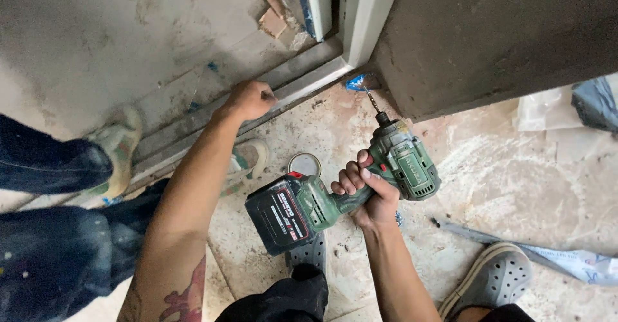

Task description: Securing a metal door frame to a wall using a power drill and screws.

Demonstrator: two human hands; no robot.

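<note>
My right hand (365, 190) grips the handle of a green cordless drill (399, 161) with a black battery pack (278, 212). Its bit (372, 102) points up toward the bottom corner of a white door frame (360, 19), near a scrap of blue film (355, 82). My left hand (250, 99) is closed, its fingertips pressing on the grey metal threshold rail (302, 85) that runs along the floor. Whether something small is pinched in that hand is hidden.
Another person's legs in dark trousers (45, 232) and pale shoes (119, 145) stand at the left, on the rail. A round tin lid (304, 164) lies on the dusty floor. My grey clogs (492, 277) are at the bottom. A concrete wall (496, 32) rises at right, with plastic wrap (547, 109) beside it.
</note>
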